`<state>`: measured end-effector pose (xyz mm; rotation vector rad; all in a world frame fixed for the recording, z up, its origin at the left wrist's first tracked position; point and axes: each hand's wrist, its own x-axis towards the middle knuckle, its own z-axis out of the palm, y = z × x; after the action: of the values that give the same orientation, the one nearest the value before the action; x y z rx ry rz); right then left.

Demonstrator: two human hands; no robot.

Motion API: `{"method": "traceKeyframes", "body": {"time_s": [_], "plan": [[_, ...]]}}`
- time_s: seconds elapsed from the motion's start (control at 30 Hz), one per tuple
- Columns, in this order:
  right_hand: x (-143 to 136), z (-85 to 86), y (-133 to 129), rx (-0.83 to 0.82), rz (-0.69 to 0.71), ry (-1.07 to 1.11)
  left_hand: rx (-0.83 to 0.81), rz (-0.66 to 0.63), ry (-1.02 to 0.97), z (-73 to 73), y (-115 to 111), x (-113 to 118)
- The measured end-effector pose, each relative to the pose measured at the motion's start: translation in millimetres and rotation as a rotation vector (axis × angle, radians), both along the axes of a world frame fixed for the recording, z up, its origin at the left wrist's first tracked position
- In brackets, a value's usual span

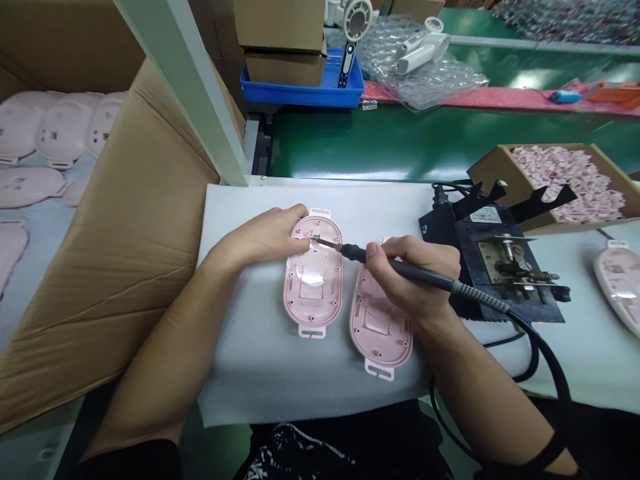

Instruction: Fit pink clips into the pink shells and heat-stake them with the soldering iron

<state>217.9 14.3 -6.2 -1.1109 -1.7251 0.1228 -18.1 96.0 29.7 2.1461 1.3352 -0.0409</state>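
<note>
My left hand (267, 235) grips the upper left rim of a pink oval plastic shell (315, 308), its thumb over the inside face. The shell lies on the white padded bench with its hollow side up and has slotted tabs at both ends. In my right hand (423, 275) is a soldering iron (356, 253), held like a pen. Its metal tip meets the upper inside of the shell, close to my left thumb. A second pink shell (380, 340) lies to the right, partly hidden beneath my right hand.
A black soldering machine (510, 280) with forked holders stands at right, the iron's cable looping nearby. Behind it is a cardboard box (483, 175) of small pink parts. Another shell (620, 277) lies far right. Left, a large carton (125, 220) holds several shells. A green conveyor (370, 147) runs behind.
</note>
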Motion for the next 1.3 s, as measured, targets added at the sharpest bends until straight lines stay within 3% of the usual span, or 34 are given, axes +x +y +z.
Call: {"method": "traceKeyframes", "body": {"time_s": [0.77,0.97,1.07,1.13,1.2,1.3], "plan": [[-1.0,1.9,1.4,-0.038,-0.007,0.017,-0.018,0.0,0.008,-3.5,1.0,-4.1],[6.4,7.7,-5.5,0.087,-0.07,0.095,-0.033,0.0,0.006,1.4,-0.9,-3.7],[44.7,19.2,-16.0,0.271,-0.239,0.253,-0.084,0.015,-0.08,3.1,-1.1,-5.7],[90.9,25.5,-20.1,0.332,-0.373,0.188,-0.154,0.011,-0.229,4.9,-0.7,-7.2],[145.8,29.3,-20.2,0.208,-0.443,-0.093,-0.215,-0.01,-0.351,8.0,-0.9,-6.6],[217.9,31.1,-15.6,0.06,-0.306,-0.337,-0.298,-0.032,-0.423,13.7,-5.9,4.2]]}}
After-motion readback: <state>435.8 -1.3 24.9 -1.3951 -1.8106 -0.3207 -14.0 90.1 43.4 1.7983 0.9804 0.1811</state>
